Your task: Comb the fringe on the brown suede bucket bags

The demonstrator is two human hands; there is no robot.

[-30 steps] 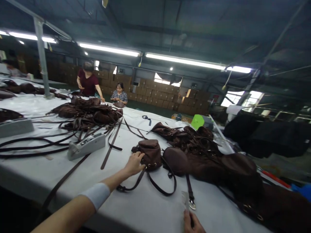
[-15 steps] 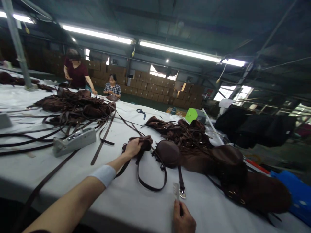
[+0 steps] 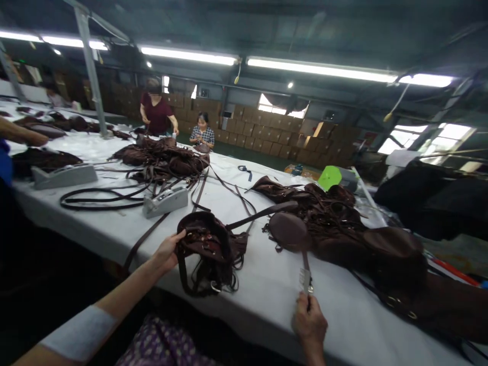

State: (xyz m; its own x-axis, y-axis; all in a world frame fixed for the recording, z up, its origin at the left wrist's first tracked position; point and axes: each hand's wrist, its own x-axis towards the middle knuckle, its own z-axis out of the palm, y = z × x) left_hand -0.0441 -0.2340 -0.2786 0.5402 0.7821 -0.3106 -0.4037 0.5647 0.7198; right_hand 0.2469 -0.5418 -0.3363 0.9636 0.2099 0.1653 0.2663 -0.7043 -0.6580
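Observation:
My left hand (image 3: pixel 168 251) is closed on the rim of a dark brown leather bag (image 3: pixel 206 249). The bag's mouth faces me, with small metal fittings inside and a strap and fringe hanging below. In my right hand (image 3: pixel 310 320), near the table's front edge, is a short flat pale strip (image 3: pixel 304 279) held upright between thumb and fingers; its exact kind is unclear. Just behind it lies a buckled brown strap (image 3: pixel 306 260), running from a rounded brown bag flap (image 3: pixel 288 231). I cannot tell whether the strip touches the buckle.
A pile of brown bags (image 3: pixel 343 239) covers the table's right side; another heap (image 3: pixel 163 157) lies farther left. Two grey tape dispensers (image 3: pixel 165 202) stand on the white tabletop (image 3: pixel 263 310). Another person's arm (image 3: pixel 23 133) reaches in at left. Two people are across the table.
My left hand has drawn the bag toward me and left, turning its mouth into view. My right hand still holds the pale strip. The view has swung left.

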